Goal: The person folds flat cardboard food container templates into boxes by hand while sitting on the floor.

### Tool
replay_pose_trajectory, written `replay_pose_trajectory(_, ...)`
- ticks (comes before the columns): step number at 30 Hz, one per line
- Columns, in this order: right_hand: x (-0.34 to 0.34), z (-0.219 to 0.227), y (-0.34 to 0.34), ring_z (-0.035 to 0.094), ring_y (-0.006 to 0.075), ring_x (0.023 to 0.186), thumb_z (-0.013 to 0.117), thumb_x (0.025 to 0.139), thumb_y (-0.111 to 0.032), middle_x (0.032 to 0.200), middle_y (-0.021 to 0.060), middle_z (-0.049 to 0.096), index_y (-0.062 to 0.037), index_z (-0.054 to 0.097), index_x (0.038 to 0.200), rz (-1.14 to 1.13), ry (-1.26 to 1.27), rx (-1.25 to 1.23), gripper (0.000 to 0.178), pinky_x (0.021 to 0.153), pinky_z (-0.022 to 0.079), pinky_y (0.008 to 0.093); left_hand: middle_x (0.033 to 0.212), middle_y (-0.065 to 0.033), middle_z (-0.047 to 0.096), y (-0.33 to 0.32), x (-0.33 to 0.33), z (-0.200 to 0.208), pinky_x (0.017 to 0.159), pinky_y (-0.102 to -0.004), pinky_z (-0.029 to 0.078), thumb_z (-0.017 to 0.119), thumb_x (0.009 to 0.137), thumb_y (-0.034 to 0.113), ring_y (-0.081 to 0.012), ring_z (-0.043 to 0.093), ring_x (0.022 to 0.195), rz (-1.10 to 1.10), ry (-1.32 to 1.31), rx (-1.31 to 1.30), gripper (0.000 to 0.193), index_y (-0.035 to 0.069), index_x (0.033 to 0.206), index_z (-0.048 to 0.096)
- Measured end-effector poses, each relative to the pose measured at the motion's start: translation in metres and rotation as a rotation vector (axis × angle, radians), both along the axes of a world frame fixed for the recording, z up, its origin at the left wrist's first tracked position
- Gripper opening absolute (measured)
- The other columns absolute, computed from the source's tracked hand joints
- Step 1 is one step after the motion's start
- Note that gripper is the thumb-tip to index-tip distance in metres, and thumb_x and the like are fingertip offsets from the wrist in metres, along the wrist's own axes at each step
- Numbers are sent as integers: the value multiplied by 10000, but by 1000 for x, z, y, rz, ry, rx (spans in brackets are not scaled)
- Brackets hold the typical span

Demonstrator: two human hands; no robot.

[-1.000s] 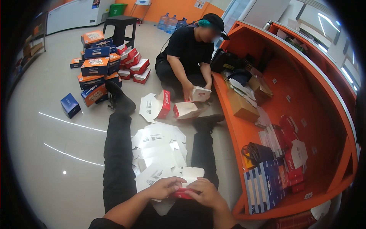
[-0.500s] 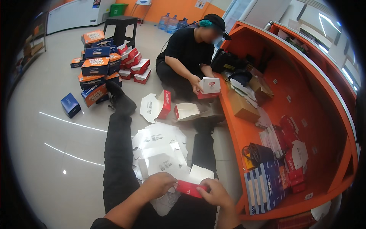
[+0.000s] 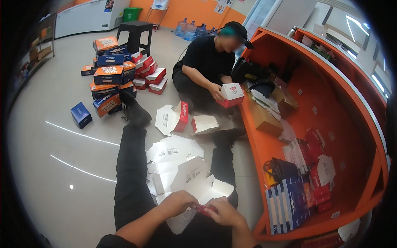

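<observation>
Between my legs I hold a partly folded red-and-white cardboard food box [image 3: 215,189], its white inside showing and its lid flap standing up. My left hand [image 3: 182,201] pinches the left end of its red near wall. My right hand [image 3: 225,211] grips the same wall farther right, fingers bent over the edge. Both hands are closed on the box and almost touch. Beneath and beyond it lie several flat white carton blanks [image 3: 175,148] on the floor between my legs.
A person [image 3: 206,62] sits opposite holding a closed red-and-white box [image 3: 232,95]. Between us stand a red box with its lid open [image 3: 181,117] and an open tray-like box [image 3: 205,123]. Stacked orange-and-blue boxes [image 3: 108,74] rise at left. An orange shelf unit [image 3: 258,144] borders the right.
My box's red wall has tipped, its lid flap has swung up, and my hands have come closer together. The other person's box lid has gone from raised to closed.
</observation>
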State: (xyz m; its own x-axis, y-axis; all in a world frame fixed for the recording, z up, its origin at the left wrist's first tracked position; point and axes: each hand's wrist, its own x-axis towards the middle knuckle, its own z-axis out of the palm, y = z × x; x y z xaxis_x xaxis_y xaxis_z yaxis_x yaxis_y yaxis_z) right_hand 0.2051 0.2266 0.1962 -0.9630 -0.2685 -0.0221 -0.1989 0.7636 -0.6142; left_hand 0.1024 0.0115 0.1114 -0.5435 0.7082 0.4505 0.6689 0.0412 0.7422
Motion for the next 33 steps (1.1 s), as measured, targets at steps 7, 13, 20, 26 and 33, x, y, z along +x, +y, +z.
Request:
replay_pose_trajectory(7,-2,0,-3,644,311,850,691,920,-173,864,111,692,-82,656,949,-24,89,-15,101,894,402,398,849,-54,738,-1,-2,-7,725,-354,581,790,816,123,-251,719,813,-34,115,66,167,117,980,758)
replay_pose_trajectory(13,-7,-3,-5,641,302,837,688,926,-183,863,103,690,-79,654,941,-35,132,14,110,893,400,397,892,-62,736,10,13,8,728,-337,582,829,790,190,-247,722,852,154,-58,186,355,103,1114,710)
replay_pose_trajectory(20,-10,4,-2,649,310,880,695,918,-182,891,111,701,-74,667,963,-33,127,-16,120,922,403,394,893,-67,736,8,6,8,743,-338,577,836,765,171,-253,720,836,254,51,30,244,89,970,733)
replay_pose_trajectory(26,-13,7,-2,644,321,885,694,913,-172,894,120,696,-74,667,978,8,118,14,121,931,401,399,863,-35,718,7,13,5,747,-361,555,755,818,176,-247,698,832,160,59,124,106,111,898,727)
replay_pose_trajectory(33,-16,6,14,627,335,920,692,913,-171,950,120,693,-77,664,987,42,46,42,123,937,401,404,964,-112,735,14,8,2,778,-381,570,752,819,54,-306,714,876,214,18,87,218,62,1031,704)
